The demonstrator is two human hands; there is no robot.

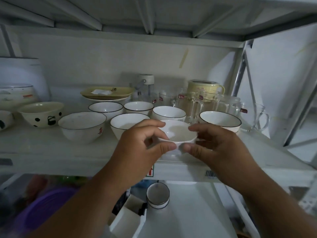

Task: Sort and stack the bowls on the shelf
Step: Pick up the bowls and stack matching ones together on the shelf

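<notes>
At the far left edge, well left of the left hand, a small bowl with black marks is cut off by the frame, and a large patterned bowl behind it runs out of view too; the shelf below is dim and blurred, so the purple shape down there cannot be identified. Left of that hand stand a cream bowl with black blotches and a white bowl bearing a red character too blurred to read. Both hands hold a small plain white bowl just above the front of the shelf, the left hand pinching its rim between thumb and fingers, the right hand pinching the opposite side the same way; its base is hidden behind the thumbs. Behind the hands sit five white bowls with thin dark rims, the nearest partly covered by the left fingers, and beyond them yellowish plates. Past the right hand stand glass mugs with small red labels, unreadable, and a yellow lidded mug. Under the right wrist a barcode sticker is half covered
</notes>
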